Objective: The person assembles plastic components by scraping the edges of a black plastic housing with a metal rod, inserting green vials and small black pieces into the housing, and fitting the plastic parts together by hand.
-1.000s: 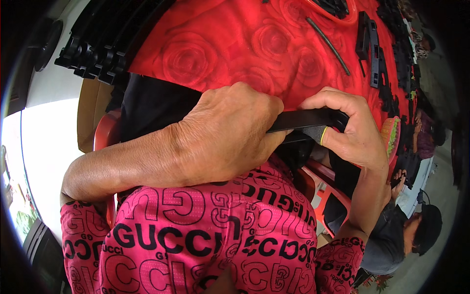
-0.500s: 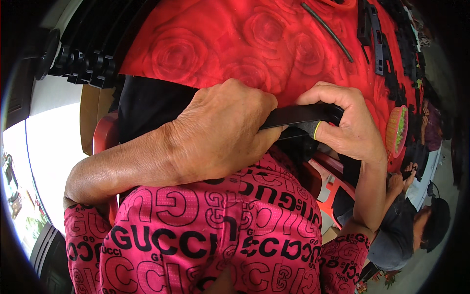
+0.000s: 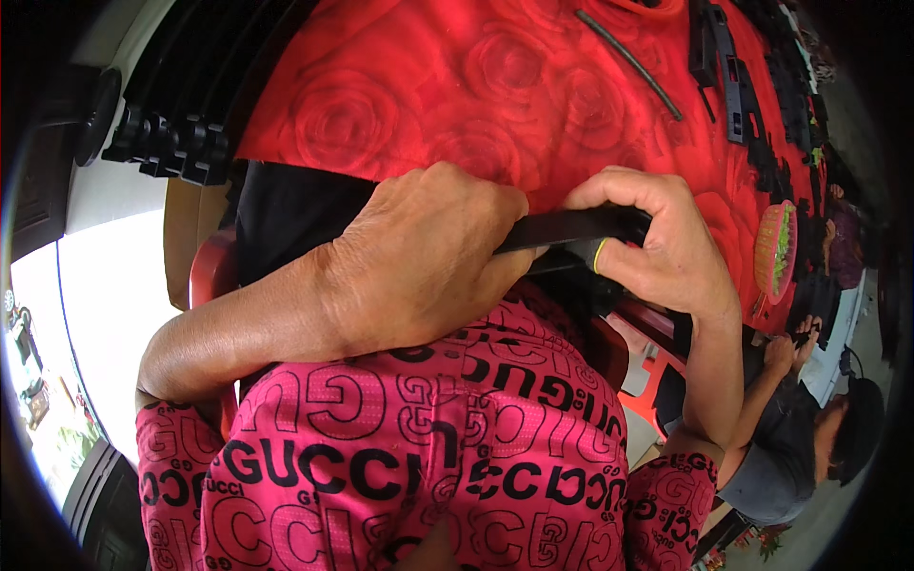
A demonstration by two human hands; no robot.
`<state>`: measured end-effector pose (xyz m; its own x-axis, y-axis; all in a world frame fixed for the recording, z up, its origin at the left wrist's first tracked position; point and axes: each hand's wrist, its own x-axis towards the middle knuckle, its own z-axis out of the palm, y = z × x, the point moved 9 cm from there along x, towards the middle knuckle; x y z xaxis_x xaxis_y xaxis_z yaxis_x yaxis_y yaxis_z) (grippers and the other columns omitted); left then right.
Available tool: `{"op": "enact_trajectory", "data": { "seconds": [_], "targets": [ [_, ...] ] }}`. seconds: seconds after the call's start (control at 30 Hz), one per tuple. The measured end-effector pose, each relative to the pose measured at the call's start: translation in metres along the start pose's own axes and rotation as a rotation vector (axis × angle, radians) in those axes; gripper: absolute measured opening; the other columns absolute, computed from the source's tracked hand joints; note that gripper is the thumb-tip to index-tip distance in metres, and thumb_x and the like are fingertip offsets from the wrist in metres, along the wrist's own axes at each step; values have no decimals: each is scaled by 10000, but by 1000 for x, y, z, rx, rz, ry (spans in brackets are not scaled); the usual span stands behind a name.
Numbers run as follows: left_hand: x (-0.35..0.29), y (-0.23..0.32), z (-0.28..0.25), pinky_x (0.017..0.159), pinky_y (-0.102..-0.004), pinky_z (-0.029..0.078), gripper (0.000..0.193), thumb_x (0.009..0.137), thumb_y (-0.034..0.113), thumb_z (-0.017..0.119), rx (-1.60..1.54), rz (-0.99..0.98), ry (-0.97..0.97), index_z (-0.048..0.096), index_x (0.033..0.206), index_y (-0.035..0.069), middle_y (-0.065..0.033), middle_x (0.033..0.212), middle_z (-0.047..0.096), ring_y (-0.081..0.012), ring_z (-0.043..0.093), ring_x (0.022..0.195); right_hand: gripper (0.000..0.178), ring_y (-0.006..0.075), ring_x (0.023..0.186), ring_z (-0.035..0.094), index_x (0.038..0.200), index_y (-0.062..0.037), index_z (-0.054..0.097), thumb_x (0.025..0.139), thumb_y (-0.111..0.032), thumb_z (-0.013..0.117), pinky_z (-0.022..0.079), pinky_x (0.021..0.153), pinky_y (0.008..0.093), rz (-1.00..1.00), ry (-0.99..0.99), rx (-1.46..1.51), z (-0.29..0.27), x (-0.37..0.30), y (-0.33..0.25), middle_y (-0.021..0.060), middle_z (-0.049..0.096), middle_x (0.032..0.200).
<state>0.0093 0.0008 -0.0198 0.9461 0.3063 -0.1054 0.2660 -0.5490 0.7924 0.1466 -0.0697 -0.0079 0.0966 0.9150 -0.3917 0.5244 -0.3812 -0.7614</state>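
A flat, glossy black plastic strip [image 3: 562,228] spans the gap between my hands, in front of my pink printed shirt and by the near edge of the red cloth. My left hand [image 3: 433,252] is closed round its left end, back of the hand up; the fingertips are hidden. At the strip's right end my right hand [image 3: 681,247] curls, forefinger over the top and thumb below. A dark cover with a yellow rim [image 3: 598,255] sits on that thumb. A second dark edge shows under the strip; whether it belongs to the same piece I cannot tell.
On the red rose-patterned cloth [image 3: 381,86] lies a thin dark rod [image 3: 628,65]. Black plastic parts [image 3: 733,95] and a pink basket [image 3: 776,252] with green bits are at the right. Black racked pieces [image 3: 171,143] stand far left. A co-worker [image 3: 781,457] sits at right.
Both hands, still gripping the black strip, have shifted slightly left in the picture. The right thumb's dark cover shows less now. The whole view has also moved a little.
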Motion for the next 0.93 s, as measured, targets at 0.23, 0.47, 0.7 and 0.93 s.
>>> {"op": "enact_trajectory", "data": {
  "seconds": [0.23,0.47,0.7,0.93],
  "targets": [
    [-13,28,-31,661,-469,521,313,914,222,780,73,169,127,658,1087,-9,-186,834,697,-390,697,755,293,135,778,668,1014,49,729,733,-19,679,524,716,300,-152,72,68,-6,-17,-27,90,713,859],
    [-9,28,-39,660,-486,509,286,899,187,774,110,128,105,653,1074,-4,-173,837,674,-403,687,777,289,121,804,667,1000,44,735,721,10,668,527,740,290,-90,121,88,-7,-12,-35,69,722,874],
    [1,19,-37,625,-497,491,221,879,164,766,116,93,62,663,996,7,-182,794,666,-413,689,753,282,115,750,664,995,44,737,729,-14,661,539,718,293,-58,72,60,-12,-4,-33,63,725,806],
    [12,15,-43,641,-501,504,302,889,267,797,194,91,118,681,1049,38,-191,803,690,-418,703,771,294,132,796,704,1018,46,752,750,-36,663,559,766,295,-42,81,83,-14,13,-26,96,763,862]
  ]
}}
